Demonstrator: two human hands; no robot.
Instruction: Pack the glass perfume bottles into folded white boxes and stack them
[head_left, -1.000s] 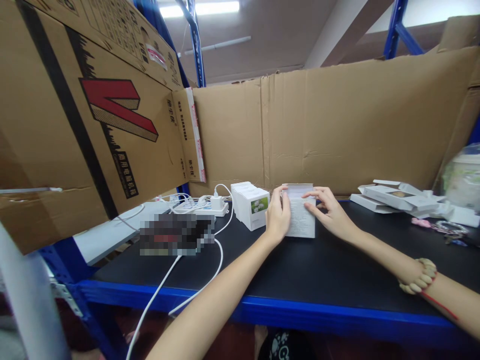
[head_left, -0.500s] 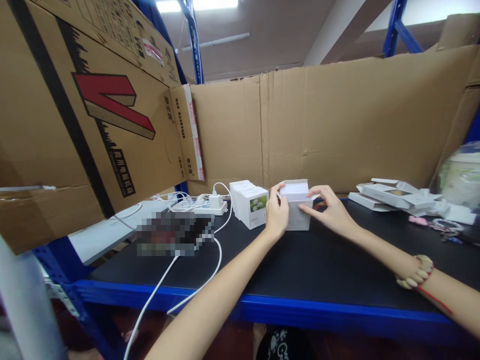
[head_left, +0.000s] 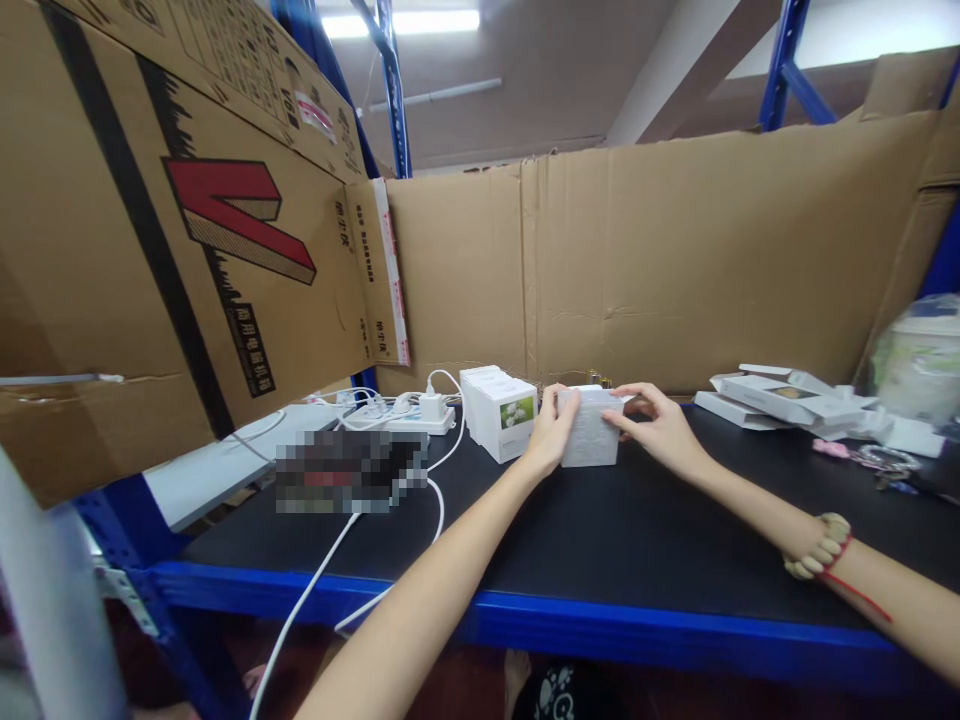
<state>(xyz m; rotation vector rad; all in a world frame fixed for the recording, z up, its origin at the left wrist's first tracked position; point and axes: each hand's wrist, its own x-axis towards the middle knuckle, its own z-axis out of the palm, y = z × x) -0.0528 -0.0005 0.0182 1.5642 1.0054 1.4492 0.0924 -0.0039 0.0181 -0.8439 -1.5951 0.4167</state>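
Observation:
A small white box [head_left: 591,432] with fine grey print on its front stands upright on the black tabletop between my hands. My left hand [head_left: 553,432] grips its left side, with the thumb near the top edge. My right hand [head_left: 654,425] is at the top right corner, thumb against the front and fingers curled at a small white flap. Its other fingertips are partly hidden. Just left of my left hand stands a row of similar white boxes [head_left: 495,412]; the nearest has a picture of white flowers.
Flattened white cartons [head_left: 784,395] lie at the right, near a key ring [head_left: 889,460] and a bagged plastic cup [head_left: 922,360]. At the left are a power strip [head_left: 390,415], white cables [head_left: 441,510] and a blurred-out device [head_left: 349,470]. Cardboard walls [head_left: 697,260] enclose the back and left.
The box's lid flap, raised behind the opening before, is now folded down at the top. Both hands stay on the box. The camera view has tilted slightly.

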